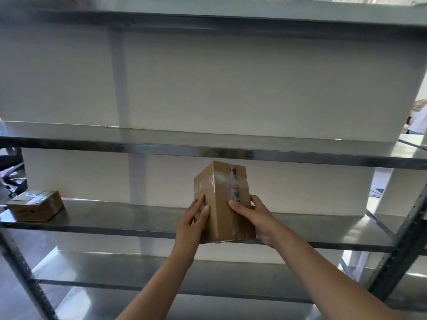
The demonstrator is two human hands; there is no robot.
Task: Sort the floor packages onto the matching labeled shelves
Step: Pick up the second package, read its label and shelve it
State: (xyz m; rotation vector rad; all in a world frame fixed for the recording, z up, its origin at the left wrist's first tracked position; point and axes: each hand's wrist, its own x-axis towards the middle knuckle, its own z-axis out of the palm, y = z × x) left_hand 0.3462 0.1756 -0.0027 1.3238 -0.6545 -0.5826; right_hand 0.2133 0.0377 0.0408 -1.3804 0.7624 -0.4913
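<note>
Cardboard package (223,199) is standing upright at the front edge of the metal shelf (129,219), with the left hand (193,219) and right hand (255,217) closing their fingers on its sides. Farther left, a flat package (35,205) is lying near the shelf's left edge. Behind, a white wall (231,84) is showing.

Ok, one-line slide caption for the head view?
Both hands, left and right, stand a taped cardboard box upright at the metal shelf's front edge.
</note>
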